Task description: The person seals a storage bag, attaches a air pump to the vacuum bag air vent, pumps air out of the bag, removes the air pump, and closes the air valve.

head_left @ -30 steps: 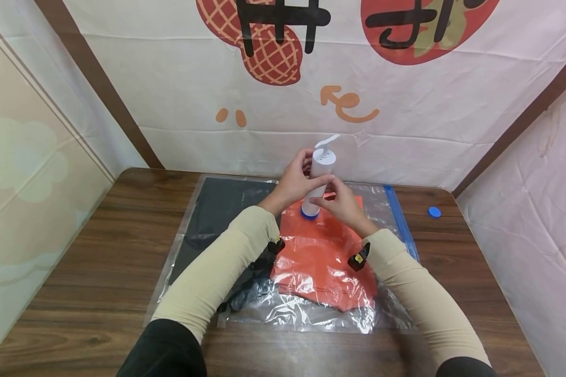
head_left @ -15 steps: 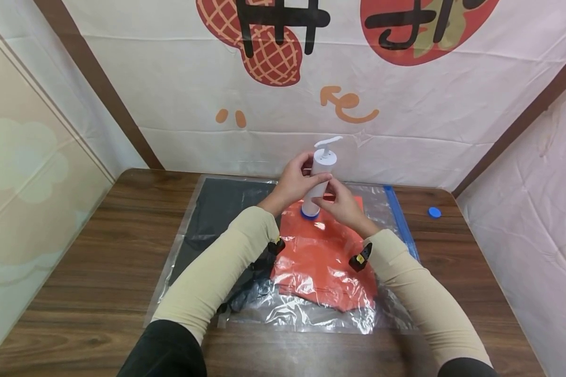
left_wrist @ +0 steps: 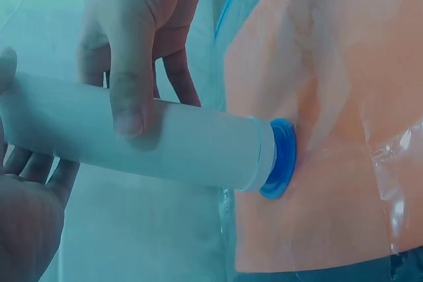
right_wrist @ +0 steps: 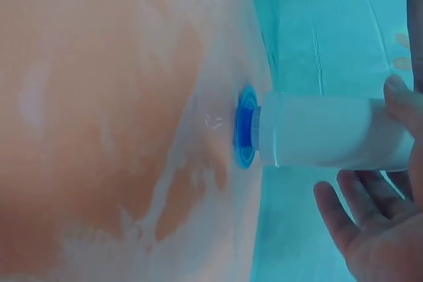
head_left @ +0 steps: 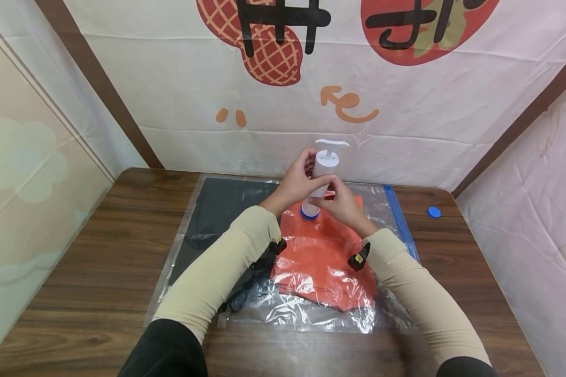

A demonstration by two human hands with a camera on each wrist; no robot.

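The white pump [head_left: 322, 180] stands upright between the two hands, its blue base [head_left: 309, 212] pressed onto the clear bag [head_left: 311, 309] over the orange cloth [head_left: 320, 256]. The left hand [head_left: 294, 183] wraps its fingers round the barrel; the right hand [head_left: 341, 201] pinches it from the other side — both clamped on it. Just left of the hands lies a black garment [head_left: 217, 209] in the same bag, on the tabletop [head_left: 99, 262]. Well right of the right hand sits a small blue cap [head_left: 434, 212].

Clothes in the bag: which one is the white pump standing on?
The orange garment. The white pump stands on it, while the black garment lies to its left, untouched by the pump.
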